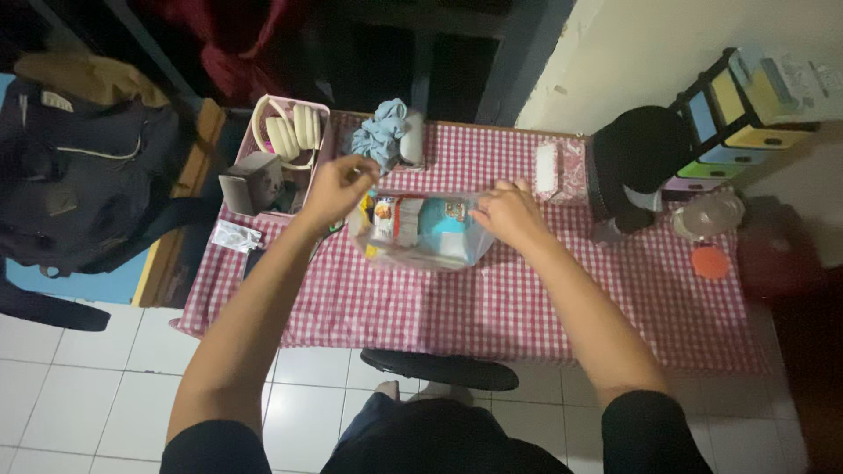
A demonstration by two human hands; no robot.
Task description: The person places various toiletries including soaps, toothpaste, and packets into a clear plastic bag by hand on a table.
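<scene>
A clear plastic bag (421,235) holding several small packets lies on the red-and-white checked tablecloth (492,307). My left hand (338,186) pinches the bag's upper left corner. At the bag's upper right edge my right hand (509,213) grips the plastic, its fingers closed on it. Both arms reach out over the table from the bottom of the view.
A pink basket (323,114) with cream headphones (290,132) and a small box stands at the back left, a blue scrunchie (382,133) beside it. A tissue pack (559,171), a black pouch (637,158), coloured drawers (746,114) and an orange lid (709,262) sit right. A backpack (88,175) hangs left.
</scene>
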